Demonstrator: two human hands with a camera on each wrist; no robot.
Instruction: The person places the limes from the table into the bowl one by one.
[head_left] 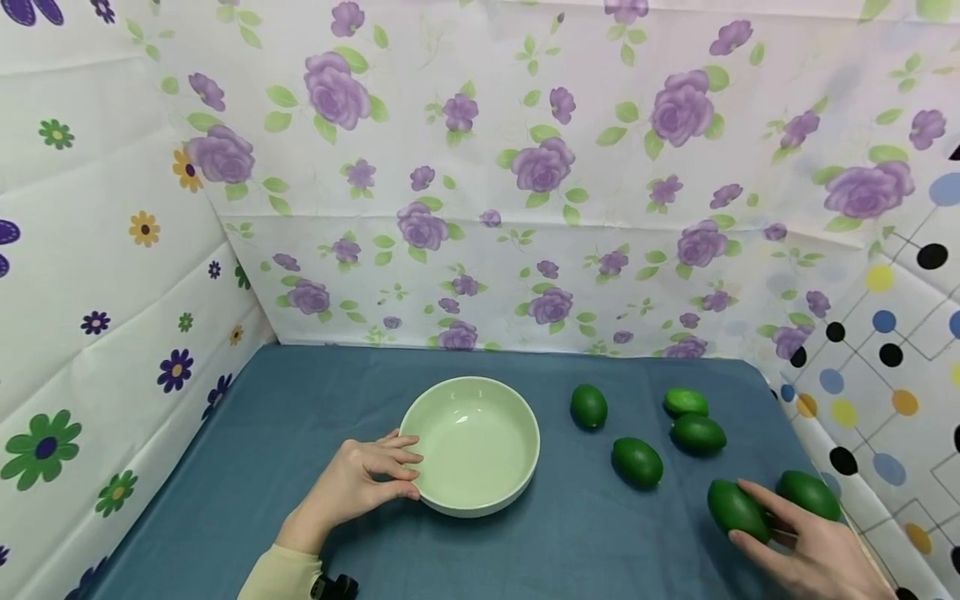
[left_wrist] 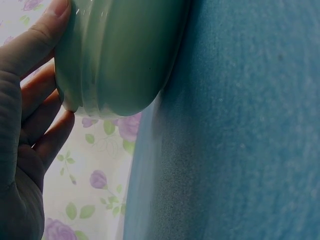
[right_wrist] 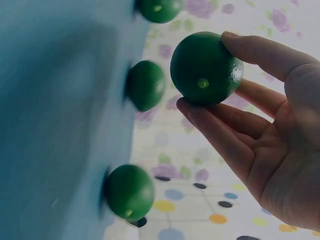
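Note:
A pale green round bowl (head_left: 476, 446) stands on the cloth, and my left hand (head_left: 363, 477) holds its left rim. In the left wrist view the thumb and fingertips sit at the edge of the bowl (left_wrist: 127, 55). My right hand (head_left: 817, 554) grips a dark green lime (head_left: 737, 510) between thumb and fingers. The right wrist view shows this lime (right_wrist: 204, 70) raised off the cloth, a small pale nub at its end. Another lime (head_left: 810, 495) lies just beyond the right hand, partly covered by it.
Several more limes lie right of the bowl: one lime (head_left: 588, 407) farther back, one lime (head_left: 637, 462) nearer, and a lighter lime (head_left: 686, 402) against a darker lime (head_left: 698, 434). Blue cloth (head_left: 570, 550) covers the table. Patterned sheets (head_left: 480, 175) enclose the back and both sides.

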